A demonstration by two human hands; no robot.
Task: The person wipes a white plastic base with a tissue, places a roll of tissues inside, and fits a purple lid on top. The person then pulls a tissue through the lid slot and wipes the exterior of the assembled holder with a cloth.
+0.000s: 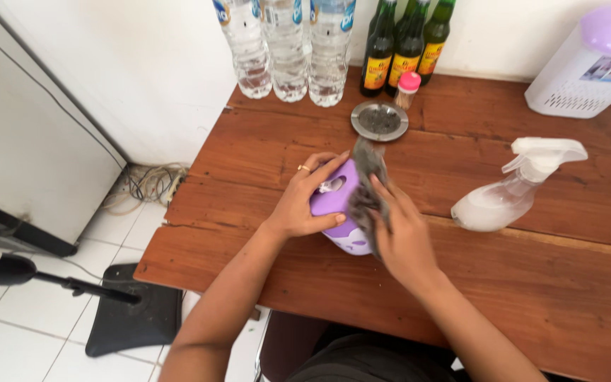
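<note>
My left hand (pixel 302 201), a ring on one finger, grips a small purple and white container (pixel 337 205) held just above the wooden table (pixel 461 177). Against the container's right side my right hand (pixel 401 237) presses a grey cloth (pixel 368 187), which drapes over its top. The container's lower part is partly hidden by the cloth and my fingers.
A clear spray bottle (pixel 510 191) with a white trigger lies tilted to the right. A round metal ashtray (pixel 380 120), a small red-capped jar (pixel 408 88), three water bottles (pixel 288 46) and three dark green bottles (pixel 404 46) stand at the back. A white and purple plastic bin (pixel 592 64) sits far right.
</note>
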